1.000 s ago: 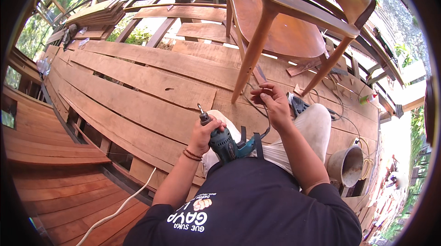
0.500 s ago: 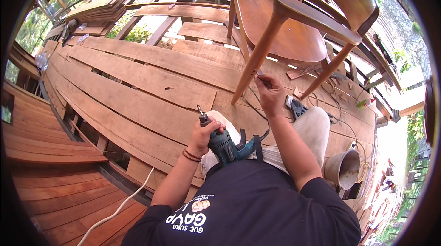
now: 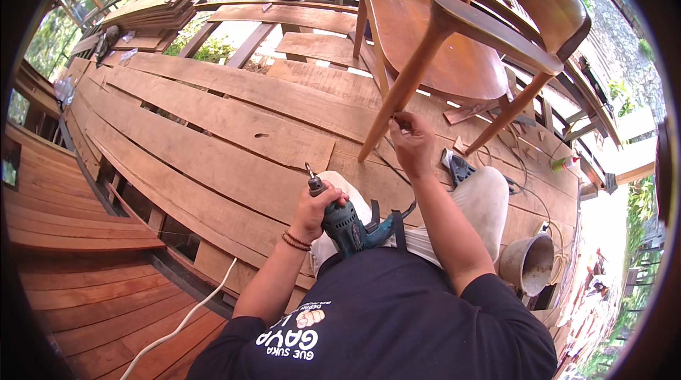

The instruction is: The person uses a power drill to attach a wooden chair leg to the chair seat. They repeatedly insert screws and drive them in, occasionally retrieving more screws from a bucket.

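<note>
My left hand (image 3: 316, 211) is wrapped around the front of a teal power drill (image 3: 347, 232), whose body rests in my lap. A metal bit (image 3: 309, 168) sticks up and away from the drill's chuck. At the lower part of the leg (image 3: 401, 90) of a wooden chair (image 3: 447, 46), my right hand (image 3: 413, 140) is closed, thumb and fingers pinched together. Whatever lies in that pinch is too small or hidden to make out. The brown chair has a curved backrest and armrests, and stands ahead of me to the right.
Gapped wooden planks (image 3: 213, 117) form the floor. Beside my right knee lies a dark tool (image 3: 460, 166) with a cord. A grey bucket (image 3: 528, 265) and a small bottle (image 3: 565, 163) stand at right. Stacked boards (image 3: 147, 12) sit far left; a white cable (image 3: 186, 313) runs lower left.
My right hand has shifted slightly left and turned, its fingertips coming nearer the chair leg. The thin piece seen at its fingertips earlier no longer shows. My left hand and the drill stay put.
</note>
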The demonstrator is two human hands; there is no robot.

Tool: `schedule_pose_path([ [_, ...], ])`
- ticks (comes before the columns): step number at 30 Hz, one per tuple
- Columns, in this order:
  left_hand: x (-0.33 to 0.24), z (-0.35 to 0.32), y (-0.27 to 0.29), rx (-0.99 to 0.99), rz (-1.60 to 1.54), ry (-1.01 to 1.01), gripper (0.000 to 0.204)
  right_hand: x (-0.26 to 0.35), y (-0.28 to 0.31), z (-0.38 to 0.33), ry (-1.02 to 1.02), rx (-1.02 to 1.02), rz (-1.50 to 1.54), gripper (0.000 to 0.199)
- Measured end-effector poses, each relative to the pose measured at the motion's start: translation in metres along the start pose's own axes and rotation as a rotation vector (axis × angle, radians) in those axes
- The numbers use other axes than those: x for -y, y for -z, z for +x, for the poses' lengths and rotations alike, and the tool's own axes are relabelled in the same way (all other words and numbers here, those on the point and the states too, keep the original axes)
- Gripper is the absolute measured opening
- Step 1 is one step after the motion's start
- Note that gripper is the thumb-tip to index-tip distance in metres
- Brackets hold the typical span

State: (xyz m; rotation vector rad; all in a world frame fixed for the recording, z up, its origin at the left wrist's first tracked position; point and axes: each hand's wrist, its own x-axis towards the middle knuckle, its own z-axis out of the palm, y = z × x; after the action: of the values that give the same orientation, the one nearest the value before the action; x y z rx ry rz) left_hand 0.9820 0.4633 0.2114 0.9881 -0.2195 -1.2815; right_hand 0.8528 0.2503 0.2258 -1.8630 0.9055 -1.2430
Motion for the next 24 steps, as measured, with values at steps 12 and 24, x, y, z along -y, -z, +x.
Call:
schedule_pose_path([
  [12,0.0,0.003,0.002,-0.005,-0.01,0.024,0.012,-0.009,0.002,-0.004,-0.159,0.0,0.203,0.008],
  [24,0.001,0.007,0.005,0.002,-0.018,0.017,0.012,-0.011,0.003,0.004,-0.151,0.016,0.149,0.009],
])
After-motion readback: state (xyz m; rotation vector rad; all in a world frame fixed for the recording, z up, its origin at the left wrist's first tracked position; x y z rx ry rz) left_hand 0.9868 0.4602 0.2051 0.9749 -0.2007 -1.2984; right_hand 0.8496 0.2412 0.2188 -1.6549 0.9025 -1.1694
